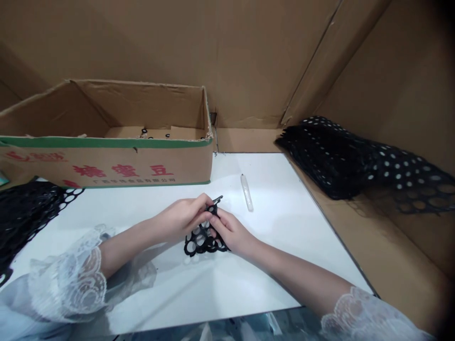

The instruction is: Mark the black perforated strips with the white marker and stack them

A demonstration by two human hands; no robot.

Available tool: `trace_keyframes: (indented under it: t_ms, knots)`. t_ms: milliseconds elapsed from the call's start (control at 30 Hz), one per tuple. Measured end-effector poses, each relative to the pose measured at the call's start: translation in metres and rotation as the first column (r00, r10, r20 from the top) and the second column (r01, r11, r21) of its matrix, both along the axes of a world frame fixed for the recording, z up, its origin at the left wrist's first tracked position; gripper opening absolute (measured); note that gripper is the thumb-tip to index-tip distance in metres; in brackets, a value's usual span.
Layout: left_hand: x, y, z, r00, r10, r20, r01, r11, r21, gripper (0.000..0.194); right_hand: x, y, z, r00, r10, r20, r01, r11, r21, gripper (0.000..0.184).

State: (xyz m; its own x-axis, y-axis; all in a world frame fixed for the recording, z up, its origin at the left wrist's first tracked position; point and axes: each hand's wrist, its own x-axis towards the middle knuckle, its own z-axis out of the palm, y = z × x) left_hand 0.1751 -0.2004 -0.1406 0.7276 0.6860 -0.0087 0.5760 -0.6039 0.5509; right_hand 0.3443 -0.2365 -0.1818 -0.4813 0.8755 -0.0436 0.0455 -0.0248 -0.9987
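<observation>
Over the white tabletop, a small piece of black fabric with round holes (201, 240) hangs between my two hands. My right hand (232, 232) is closed, its thumb pressing the fabric against the fingers. My left hand (183, 217) meets it from the left, thumb and fingers pinched together at the fabric's top edge. From that pinch a thin dark tool (218, 200) sticks out to the upper right; its exact kind is too small to make out. A slim whitish pen-shaped object (246, 193) lies just beyond my right hand.
An open cardboard box (149, 163) with a few small black bits inside stands at the back left. A pile of black holed fabric (26, 213) lies at the left. More black fabric (330, 161) is heaped at the right, beside cardboard walls (249, 61) that enclose the white table (284, 255).
</observation>
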Motion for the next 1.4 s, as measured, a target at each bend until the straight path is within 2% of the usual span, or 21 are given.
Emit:
trace_keyframes:
  t_ms: [333, 400, 500, 567, 633, 667, 700, 767, 800, 867, 933, 967, 1000, 1100, 1133, 1167, 1200, 1233, 1267, 1333, 1400]
  knots:
    - [0.003, 0.003, -0.001, 0.991, 0.074, 0.109, -0.058, 0.988, -0.144, 0.025, 0.001, 0.002, -0.001, 0.995, 0.018, -0.101, -0.027, 0.996, -0.082, 0.028]
    - [0.004, 0.005, -0.003, 0.989, 0.12, 0.093, -0.112, 0.99, -0.081, 0.025, 0.001, 0.003, -0.001, 0.994, 0.022, -0.105, -0.03, 0.996, -0.079, 0.029]
    - [-0.003, 0.011, -0.001, 0.966, 0.252, 0.054, -0.258, 0.949, 0.181, 0.023, 0.001, 0.003, -0.001, 0.994, 0.006, -0.107, -0.014, 0.997, -0.071, 0.028]
    - [-0.014, 0.018, 0.011, 0.896, 0.43, 0.109, -0.434, 0.799, 0.415, 0.023, 0.001, 0.002, -0.001, 0.994, 0.015, -0.104, -0.021, 0.998, -0.051, 0.028]
    - [-0.029, 0.026, 0.033, 0.748, 0.608, 0.266, -0.623, 0.505, 0.597, 0.024, 0.0, -0.001, -0.002, 0.995, 0.038, -0.089, -0.042, 0.998, -0.036, 0.028]
    - [-0.037, 0.032, 0.046, 0.674, 0.65, 0.35, -0.673, 0.346, 0.654, 0.026, 0.0, -0.002, -0.003, 0.996, 0.044, -0.083, -0.048, 0.998, -0.043, 0.028]
    - [-0.044, 0.038, 0.06, 0.643, 0.643, 0.417, -0.684, 0.236, 0.691, 0.029, -0.001, -0.003, -0.004, 0.996, 0.041, -0.085, -0.046, 0.997, -0.057, 0.028]
    - [-0.059, 0.056, 0.083, 0.657, 0.577, 0.486, -0.661, 0.13, 0.739, 0.035, -0.001, -0.003, -0.006, 0.995, 0.03, -0.095, -0.037, 0.996, -0.08, 0.029]
    - [-0.065, 0.067, 0.092, 0.67, 0.558, 0.49, -0.648, 0.117, 0.753, 0.036, -0.001, -0.003, -0.006, 0.995, 0.03, -0.093, -0.037, 0.997, -0.071, 0.03]
    - [-0.077, 0.091, 0.101, 0.695, 0.602, 0.393, -0.602, 0.189, 0.776, 0.035, 0.0, -0.003, -0.006, 0.997, 0.041, -0.07, -0.042, 0.999, -0.013, 0.03]
    - [-0.084, 0.108, 0.102, 0.706, 0.683, 0.189, -0.553, 0.364, 0.749, 0.034, 0.001, -0.003, -0.005, 0.998, 0.044, -0.038, -0.042, 0.998, 0.045, 0.031]
    - [-0.085, 0.111, 0.101, 0.708, 0.69, 0.15, -0.546, 0.4, 0.736, 0.033, 0.002, -0.003, -0.004, 0.999, 0.041, -0.027, -0.039, 0.997, 0.065, 0.032]
    - [-0.083, 0.109, 0.099, 0.717, 0.679, 0.162, -0.548, 0.405, 0.732, 0.034, 0.002, -0.004, -0.003, 0.999, 0.04, -0.017, -0.039, 0.996, 0.081, 0.032]
    - [-0.062, 0.073, 0.086, 0.762, 0.516, 0.39, -0.592, 0.313, 0.743, 0.033, 0.003, -0.005, -0.001, 0.998, 0.06, 0.004, -0.06, 0.992, 0.114, 0.033]
    - [-0.051, 0.055, 0.078, 0.787, 0.472, 0.399, -0.586, 0.367, 0.722, 0.032, 0.003, -0.006, 0.0, 0.998, 0.07, 0.007, -0.07, 0.99, 0.119, 0.033]
    - [-0.04, 0.038, 0.069, 0.843, 0.401, 0.358, -0.529, 0.493, 0.691, 0.031, 0.003, -0.006, 0.0, 0.997, 0.077, 0.014, -0.079, 0.989, 0.122, 0.032]
    - [-0.03, 0.022, 0.059, 0.928, 0.292, 0.231, -0.372, 0.701, 0.608, 0.031, 0.003, -0.006, 0.0, 0.996, 0.082, 0.029, -0.085, 0.988, 0.126, 0.031]
    - [-0.021, 0.01, 0.048, 0.981, 0.153, 0.119, -0.192, 0.854, 0.484, 0.035, 0.004, -0.006, 0.001, 0.995, 0.083, 0.054, -0.09, 0.987, 0.133, 0.03]
    - [-0.014, 0.001, 0.038, 1.0, 0.02, 0.016, -0.024, 0.946, 0.324, 0.036, 0.004, -0.006, 0.001, 0.993, 0.08, 0.084, -0.092, 0.985, 0.147, 0.03]
    - [-0.008, -0.006, 0.021, 0.993, -0.116, -0.036, 0.117, 0.993, 0.027, 0.031, 0.005, -0.005, 0.003, 0.987, 0.059, 0.148, -0.089, 0.975, 0.204, 0.029]
    - [-0.01, -0.003, 0.014, 0.996, -0.087, -0.037, 0.081, 0.988, -0.133, 0.031, 0.007, -0.004, 0.006, 0.983, -0.005, 0.183, -0.051, 0.953, 0.299, 0.024]
